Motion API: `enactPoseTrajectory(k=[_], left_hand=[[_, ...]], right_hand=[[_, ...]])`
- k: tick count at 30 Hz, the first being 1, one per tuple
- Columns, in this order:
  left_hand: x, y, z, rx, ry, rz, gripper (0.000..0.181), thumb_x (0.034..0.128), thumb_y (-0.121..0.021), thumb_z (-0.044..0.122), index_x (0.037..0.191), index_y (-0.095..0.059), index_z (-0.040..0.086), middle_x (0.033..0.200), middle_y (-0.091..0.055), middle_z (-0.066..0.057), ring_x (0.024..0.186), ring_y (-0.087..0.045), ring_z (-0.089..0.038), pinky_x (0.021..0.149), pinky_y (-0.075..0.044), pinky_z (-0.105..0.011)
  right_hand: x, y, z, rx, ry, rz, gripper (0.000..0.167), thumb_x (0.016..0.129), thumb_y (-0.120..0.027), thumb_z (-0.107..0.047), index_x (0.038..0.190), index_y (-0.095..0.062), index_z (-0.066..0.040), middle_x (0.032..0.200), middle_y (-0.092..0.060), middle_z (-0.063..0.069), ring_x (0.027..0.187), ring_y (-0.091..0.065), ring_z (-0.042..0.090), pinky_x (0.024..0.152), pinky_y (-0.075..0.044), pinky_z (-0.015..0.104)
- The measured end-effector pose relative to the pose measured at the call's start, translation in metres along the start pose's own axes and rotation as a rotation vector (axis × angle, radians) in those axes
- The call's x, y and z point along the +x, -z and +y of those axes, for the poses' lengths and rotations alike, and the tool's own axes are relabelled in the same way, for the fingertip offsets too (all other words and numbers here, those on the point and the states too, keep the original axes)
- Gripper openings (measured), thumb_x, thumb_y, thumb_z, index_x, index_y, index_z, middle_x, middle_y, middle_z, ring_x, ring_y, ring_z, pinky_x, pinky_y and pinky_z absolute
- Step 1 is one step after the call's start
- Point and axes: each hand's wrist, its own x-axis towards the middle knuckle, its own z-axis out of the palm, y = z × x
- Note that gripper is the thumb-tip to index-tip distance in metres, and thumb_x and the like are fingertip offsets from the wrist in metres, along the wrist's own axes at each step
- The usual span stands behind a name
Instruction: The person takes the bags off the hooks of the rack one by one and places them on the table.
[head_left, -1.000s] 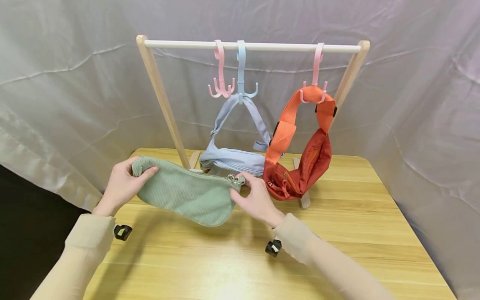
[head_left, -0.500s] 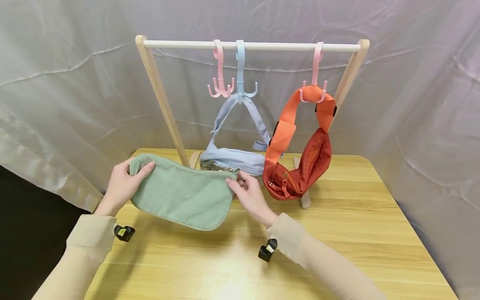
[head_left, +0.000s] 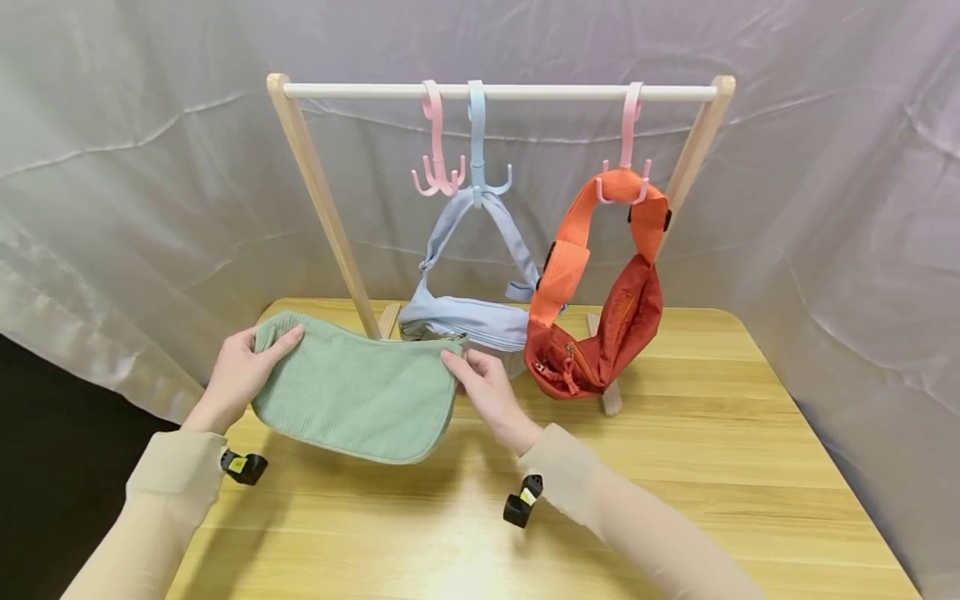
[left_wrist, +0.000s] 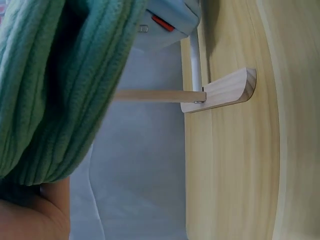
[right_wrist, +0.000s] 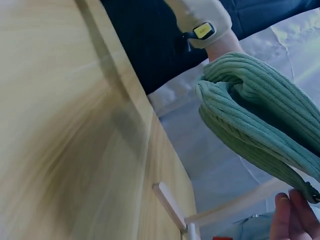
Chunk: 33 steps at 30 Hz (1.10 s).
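A green corduroy bag [head_left: 356,392] is held up off the table in the head view, its broad side facing me. My left hand [head_left: 238,371] pinches its upper left corner, thumb across the front. At the upper right corner, by the zip end, my right hand [head_left: 491,396] grips the cloth between thumb and fingers. The left wrist view shows the bag's ribbed, folded end [left_wrist: 75,90] above part of my left hand [left_wrist: 40,217]. In the right wrist view the bag [right_wrist: 250,105] bulges in a fold, and my right fingertips [right_wrist: 282,212] touch its near end.
Behind the hands stands a wooden rack with a white bar [head_left: 547,92]. A pale blue bag [head_left: 480,321] hangs from a blue hook [head_left: 477,142], an orange-red bag [head_left: 641,325] from a pink one [head_left: 628,133]. Another pink hook [head_left: 437,150] carries nothing.
My right hand has shifted left and slightly down with its end of the bag. The bag has turned to show more of its flat side, and its metal fittings are now mostly hidden.
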Motion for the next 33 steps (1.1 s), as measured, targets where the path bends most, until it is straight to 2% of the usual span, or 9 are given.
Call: enactPoseTrajectory(k=[4, 9, 13, 17, 21, 27, 29, 33], left_hand=[[0.002, 0.003, -0.003, 0.000, 0.023, -0.015, 0.040, 0.0970, -0.060, 0.053, 0.100, -0.060, 0.013, 0.072, -0.062, 0.016, 0.063, -0.062, -0.007, 0.061, -0.056, -0.031], [0.002, 0.005, -0.007, -0.008, 0.024, -0.037, 0.036, 0.0980, -0.059, 0.052, 0.099, -0.060, 0.017, 0.073, -0.062, 0.016, 0.064, -0.062, -0.007, 0.061, -0.056, -0.031], [0.003, 0.008, -0.010, -0.020, 0.049, -0.072, 0.036, 0.0985, -0.057, 0.053, 0.100, -0.059, 0.018, 0.073, -0.064, 0.016, 0.064, -0.064, -0.007, 0.062, -0.057, -0.032], [0.004, 0.011, -0.014, -0.012, 0.085, -0.097, 0.039, 0.0985, -0.055, 0.056, 0.103, -0.058, 0.017, 0.073, -0.064, 0.016, 0.064, -0.064, -0.007, 0.063, -0.057, -0.032], [0.004, 0.015, -0.020, 0.012, 0.102, -0.108, 0.045, 0.0988, -0.053, 0.058, 0.112, -0.056, 0.015, 0.077, -0.063, 0.016, 0.068, -0.064, -0.006, 0.065, -0.057, -0.031], [0.005, 0.018, -0.027, 0.048, 0.102, -0.122, 0.070, 0.0994, -0.050, 0.059, 0.142, -0.046, 0.004, 0.087, -0.062, 0.016, 0.074, -0.063, -0.005, 0.069, -0.057, -0.031], [0.005, 0.019, -0.029, 0.070, 0.104, -0.121, 0.076, 0.0997, -0.049, 0.059, 0.148, -0.040, 0.001, 0.095, -0.062, 0.010, 0.077, -0.062, -0.004, 0.070, -0.057, -0.030], [0.006, 0.017, -0.034, 0.142, 0.097, -0.138, 0.080, 0.1011, -0.045, 0.059, 0.153, -0.035, -0.001, 0.123, -0.059, -0.015, 0.087, -0.060, -0.006, 0.074, -0.054, -0.029]], right_hand=[[0.001, -0.004, -0.001, 0.077, -0.072, -0.014, 0.027, 0.102, -0.055, -0.023, 0.109, -0.065, 0.001, 0.081, -0.072, -0.011, 0.075, -0.070, 0.003, 0.073, -0.057, 0.024], [0.004, -0.008, 0.001, 0.114, -0.124, -0.024, 0.031, 0.102, -0.054, -0.027, 0.116, -0.064, -0.001, 0.084, -0.073, -0.011, 0.077, -0.072, 0.005, 0.073, -0.058, 0.026], [0.006, -0.013, 0.002, 0.141, -0.138, -0.015, 0.029, 0.102, -0.055, -0.030, 0.110, -0.065, -0.005, 0.082, -0.071, -0.010, 0.076, -0.070, 0.005, 0.072, -0.057, 0.025], [0.007, -0.021, 0.003, 0.171, -0.175, -0.008, 0.022, 0.102, -0.055, -0.033, 0.098, -0.063, -0.012, 0.080, -0.068, -0.010, 0.074, -0.067, 0.004, 0.070, -0.054, 0.024], [0.008, -0.028, 0.004, 0.211, -0.218, -0.011, 0.021, 0.103, -0.054, -0.032, 0.088, -0.058, -0.017, 0.079, -0.065, -0.009, 0.071, -0.065, 0.004, 0.067, -0.053, 0.023], [0.008, -0.037, 0.008, 0.275, -0.245, -0.014, 0.010, 0.099, -0.059, -0.022, 0.091, -0.054, -0.016, 0.081, -0.064, -0.007, 0.071, -0.064, 0.005, 0.066, -0.053, 0.022], [0.007, -0.038, 0.010, 0.290, -0.244, -0.019, 0.008, 0.096, -0.060, -0.017, 0.095, -0.053, -0.014, 0.083, -0.065, -0.007, 0.073, -0.065, 0.005, 0.067, -0.054, 0.023], [0.007, -0.041, 0.015, 0.307, -0.258, -0.009, 0.018, 0.093, -0.062, -0.011, 0.107, -0.052, -0.009, 0.088, -0.066, -0.004, 0.076, -0.067, 0.006, 0.069, -0.055, 0.023]])
